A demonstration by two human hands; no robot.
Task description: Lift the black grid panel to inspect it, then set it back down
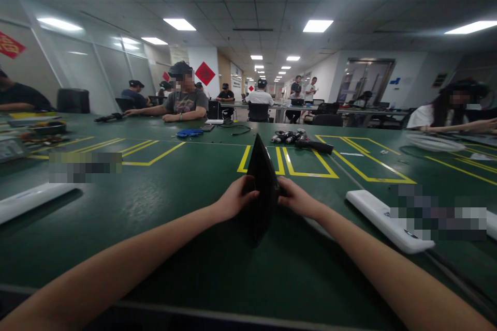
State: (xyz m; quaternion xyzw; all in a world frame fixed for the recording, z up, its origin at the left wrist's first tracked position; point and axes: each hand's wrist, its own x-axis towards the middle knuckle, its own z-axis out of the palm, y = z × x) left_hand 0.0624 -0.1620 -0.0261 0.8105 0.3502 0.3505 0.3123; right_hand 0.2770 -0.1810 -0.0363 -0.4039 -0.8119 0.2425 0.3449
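Note:
A thin, flat black panel (pixel 262 191) stands on edge in front of me, seen nearly edge-on, so its exact kind does not show. My left hand (pixel 236 197) is closed on its left side, with the thumb against the black face. From the other side my right hand (pixel 298 197) grips it, the fingers partly hidden behind the edge. Under the panel lies a green tabletop (pixel 186 264); the panel's lower corner is in dark shadow, and I cannot tell whether it touches the table.
White power strips lie at the right (pixel 388 221) and left (pixel 34 200). Beyond the panel are yellow tape outlines, a bundle of dark cables (pixel 289 137), a black cylindrical object (pixel 316 146) and a blue coil (pixel 189 134). A person (pixel 185 103) sits across the table, another person (pixel 454 108) at right.

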